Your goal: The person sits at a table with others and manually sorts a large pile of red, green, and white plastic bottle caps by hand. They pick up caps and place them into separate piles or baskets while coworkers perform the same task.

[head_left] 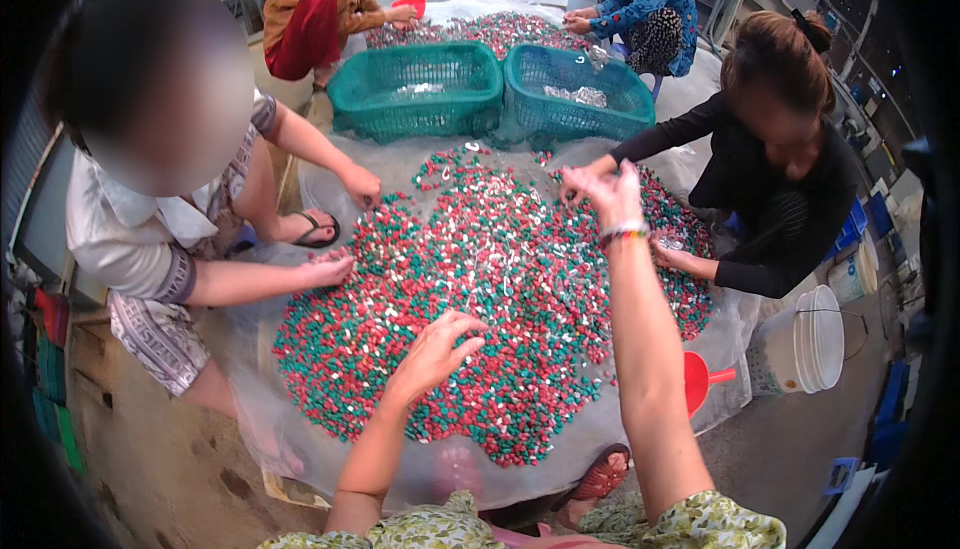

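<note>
My left hand [434, 351], fingers parted, is over the pieces [500, 369] at centre; I cannot tell whether my right hand [614, 195], right of centre, grips anything. My forearm [650, 369] hides some; green baskets [418, 117] stand at top, a scoop [693, 385] lower right.

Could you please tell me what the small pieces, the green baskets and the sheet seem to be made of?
Pieces: perhaps plastic, given their solid red, green and white colours; too small to be sure, finish included.
Baskets: likely moulded plastic, semi-matt, from the even colour and lattice walls.
Sheet: seemingly thin, soft plastic, slightly cloudy, from its folds and translucency.
</note>
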A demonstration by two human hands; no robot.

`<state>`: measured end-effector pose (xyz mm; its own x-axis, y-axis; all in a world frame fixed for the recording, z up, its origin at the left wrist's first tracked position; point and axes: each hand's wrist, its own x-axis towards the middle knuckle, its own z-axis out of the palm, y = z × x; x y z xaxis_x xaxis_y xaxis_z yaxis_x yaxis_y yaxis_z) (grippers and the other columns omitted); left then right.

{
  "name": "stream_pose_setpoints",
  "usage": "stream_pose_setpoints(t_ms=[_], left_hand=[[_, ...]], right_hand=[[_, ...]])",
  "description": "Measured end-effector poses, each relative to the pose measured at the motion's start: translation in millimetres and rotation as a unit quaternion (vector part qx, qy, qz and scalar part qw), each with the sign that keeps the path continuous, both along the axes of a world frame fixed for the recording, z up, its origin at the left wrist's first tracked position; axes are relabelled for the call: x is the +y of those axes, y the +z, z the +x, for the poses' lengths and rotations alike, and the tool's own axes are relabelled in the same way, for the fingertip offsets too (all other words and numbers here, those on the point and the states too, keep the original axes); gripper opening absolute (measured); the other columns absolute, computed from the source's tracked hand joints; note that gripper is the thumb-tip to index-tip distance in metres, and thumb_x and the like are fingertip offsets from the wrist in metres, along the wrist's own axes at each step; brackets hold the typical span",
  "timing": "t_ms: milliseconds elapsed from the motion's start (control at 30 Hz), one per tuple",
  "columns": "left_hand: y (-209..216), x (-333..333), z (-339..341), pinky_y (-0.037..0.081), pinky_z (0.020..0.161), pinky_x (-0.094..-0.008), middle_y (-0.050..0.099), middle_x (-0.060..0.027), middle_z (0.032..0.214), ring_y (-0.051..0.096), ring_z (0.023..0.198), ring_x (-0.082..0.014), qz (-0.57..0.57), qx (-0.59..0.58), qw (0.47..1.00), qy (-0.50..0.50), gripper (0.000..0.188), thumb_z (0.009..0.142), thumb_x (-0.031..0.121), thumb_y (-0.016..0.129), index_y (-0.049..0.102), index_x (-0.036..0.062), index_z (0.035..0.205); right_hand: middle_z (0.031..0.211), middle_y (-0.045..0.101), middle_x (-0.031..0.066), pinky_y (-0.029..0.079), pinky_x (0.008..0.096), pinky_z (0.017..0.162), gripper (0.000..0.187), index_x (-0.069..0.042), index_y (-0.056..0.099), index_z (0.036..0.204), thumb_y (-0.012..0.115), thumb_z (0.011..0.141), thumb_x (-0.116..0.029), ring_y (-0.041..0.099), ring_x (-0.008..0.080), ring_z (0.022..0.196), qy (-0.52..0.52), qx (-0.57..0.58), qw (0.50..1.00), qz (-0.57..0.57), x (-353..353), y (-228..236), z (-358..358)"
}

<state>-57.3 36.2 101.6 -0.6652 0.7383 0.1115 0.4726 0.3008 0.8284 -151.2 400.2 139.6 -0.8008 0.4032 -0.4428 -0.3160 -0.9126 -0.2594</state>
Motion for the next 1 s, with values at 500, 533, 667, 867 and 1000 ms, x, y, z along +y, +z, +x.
stream_pose_setpoints(t_ms=[500, 533, 667, 867, 1000], left_hand=[[-147.9, 111.1, 29.6, 0.048, 0.092, -0.0411, 0.066, -0.0136, 0.105, 0.061, 0.104, -0.0297, -0.073, 0.135, 0.975, -0.162, 0.034, 0.074, -0.004, 0.060, 0.066, 0.0058, 0.106], [-152.8, 122.7, 36.0, 0.045, 0.095, -0.0424, 0.061, -0.0142, 0.115, 0.055, 0.111, -0.0311, -0.110, 0.151, 0.968, -0.170, 0.038, 0.075, -0.004, 0.060, 0.064, 0.0080, 0.110], [-171.9, 134.1, 46.3, 0.042, 0.100, -0.0446, 0.041, -0.0152, 0.138, 0.037, 0.129, -0.0359, -0.159, 0.273, 0.940, -0.128, 0.052, 0.071, -0.001, 0.067, 0.059, 0.0134, 0.120], [-186.9, 118.2, 48.1, 0.049, 0.087, -0.0385, 0.057, -0.0111, 0.107, 0.055, 0.102, -0.0298, -0.152, 0.229, 0.929, -0.247, 0.026, 0.081, 0.003, 0.053, 0.064, 0.0103, 0.103], [-153.6, 76.6, 47.0, 0.050, 0.085, -0.0389, 0.060, -0.0103, 0.103, 0.058, 0.102, -0.0285, -0.179, 0.137, 0.944, -0.239, 0.023, 0.078, 0.003, 0.061, 0.066, 0.0093, 0.099]], right_hand=[[0.109, 0.046, 0.0150, 0.044, 0.0524, 0.092, 0.018, 0.002, 0.048, 0.107, 0.047, 0.091, -0.008, 0.050, 0.0301, 0.100, -0.117, -0.065, 0.991, 0.017, 25.0, -86.8, 203.6], [0.103, 0.048, 0.0152, 0.046, 0.0515, 0.089, 0.015, 0.002, 0.051, 0.101, 0.048, 0.090, -0.007, 0.051, 0.0299, 0.096, -0.087, -0.044, 0.995, 0.017, 22.6, -97.7, 210.6], [0.097, 0.053, 0.0128, 0.050, 0.0452, 0.081, 0.013, -0.003, 0.058, 0.094, 0.051, 0.091, -0.013, 0.054, 0.0265, 0.086, -0.026, -0.067, 0.997, -0.006, -9.1, -155.7, 222.4], [0.102, 0.060, 0.0181, 0.049, 0.0430, 0.081, 0.055, -0.004, 0.039, 0.136, 0.054, 0.088, -0.026, 0.059, 0.0305, 0.088, 0.139, -0.399, 0.691, 0.586, -35.1, -215.2, 210.4], [0.122, 0.056, 0.0289, 0.043, 0.0495, 0.096, 0.067, -0.003, 0.039, 0.135, 0.056, 0.085, -0.044, 0.054, 0.0433, 0.115, 0.291, -0.494, 0.457, 0.680, -28.2, -211.7, 178.5]])
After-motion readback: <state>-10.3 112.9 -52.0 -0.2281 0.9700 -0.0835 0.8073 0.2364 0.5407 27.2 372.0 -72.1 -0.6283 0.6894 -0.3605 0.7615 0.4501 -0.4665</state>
